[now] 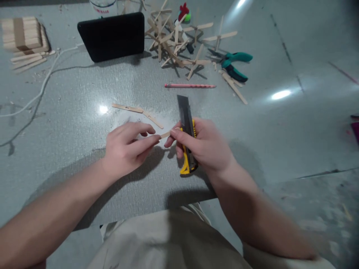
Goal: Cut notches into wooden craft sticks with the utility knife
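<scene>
A short, pale wooden stick [165,135] bridges the gap between the two hands, just above the worktop [84,101]. The right hand [209,144] pinches its right end between thumb and finger while also grasping a knife [185,116], which has a yellow and black body and a flat, dark blade end pointing away from the person. The left hand [127,147] has the stick's left end in its fingertips, though which fingers close beneath it is hard to make out.

Just beyond the left hand, two thin notched sticks [127,108] lie almost end to end, slightly angled, with pale dust around them. The worktop is grey and finely streaked, with a dull sheen. Farther off lies a slim pink pencil [190,86], and behind it a tangled heap of crossed sticks [159,52], flat and smooth with rounded ends. Pliers [237,58] with curved teal and black handles lie to the right of the heap. To its left a smooth black screen [112,37] leans back, a white cable [45,84] beside it, and at the far left sits a banded stack of sticks [30,35].
</scene>
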The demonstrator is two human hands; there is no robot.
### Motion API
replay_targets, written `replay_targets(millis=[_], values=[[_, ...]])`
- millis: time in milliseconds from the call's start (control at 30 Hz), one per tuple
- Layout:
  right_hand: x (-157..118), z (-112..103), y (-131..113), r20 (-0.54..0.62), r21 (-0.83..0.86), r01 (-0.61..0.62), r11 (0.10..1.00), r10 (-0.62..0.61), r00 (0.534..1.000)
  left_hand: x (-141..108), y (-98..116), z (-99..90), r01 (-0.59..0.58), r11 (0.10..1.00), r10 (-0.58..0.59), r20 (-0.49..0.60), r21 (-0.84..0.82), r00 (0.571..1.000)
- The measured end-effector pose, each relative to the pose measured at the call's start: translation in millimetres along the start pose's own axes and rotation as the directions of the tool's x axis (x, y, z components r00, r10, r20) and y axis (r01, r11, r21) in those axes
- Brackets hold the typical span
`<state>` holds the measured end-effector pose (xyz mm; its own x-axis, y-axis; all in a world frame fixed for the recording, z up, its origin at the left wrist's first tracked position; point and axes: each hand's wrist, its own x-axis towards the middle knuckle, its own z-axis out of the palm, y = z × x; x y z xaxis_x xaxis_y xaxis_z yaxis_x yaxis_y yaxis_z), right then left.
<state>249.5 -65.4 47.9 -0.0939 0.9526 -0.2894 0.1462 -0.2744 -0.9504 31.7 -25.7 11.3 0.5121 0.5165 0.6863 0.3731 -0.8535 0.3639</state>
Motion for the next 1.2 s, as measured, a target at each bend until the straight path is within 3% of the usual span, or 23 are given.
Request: replay_targets(millis=[133,367,533,833,1100,1200], values=[[-3,7,5,-0.012,0.094,-0.013,0.995,0.015,1.000,3,0,-2.2,-0.129,0.989,0.132,-0.037,0.075,0.991],[-7,14,12,-0.015,0.203,0.024,0.979,-0.021,1.000,3,3,0.9,-0.164,0.975,0.177,-0.084,0.147,0.981],[-8,17,14,0.003,0.268,0.045,0.962,-0.047,0.999,2,4,4.1,-0.069,0.989,0.078,-0.067,0.129,0.995],[-9,15,18,-0.006,0.271,0.042,0.962,-0.042,0.999,2,7,3.2,-0.022,0.998,0.023,-0.022,0.062,0.999],[-8,12,22,-0.051,0.243,0.025,0.970,-0.013,0.999,4,-2,0.2,0.198,0.975,-0.204,-0.048,-0.105,0.978],[-8,12,21,-0.051,0.276,0.041,0.960,-0.028,0.998,3,-3,-0.3,0.193,0.964,-0.204,-0.041,-0.180,0.978]])
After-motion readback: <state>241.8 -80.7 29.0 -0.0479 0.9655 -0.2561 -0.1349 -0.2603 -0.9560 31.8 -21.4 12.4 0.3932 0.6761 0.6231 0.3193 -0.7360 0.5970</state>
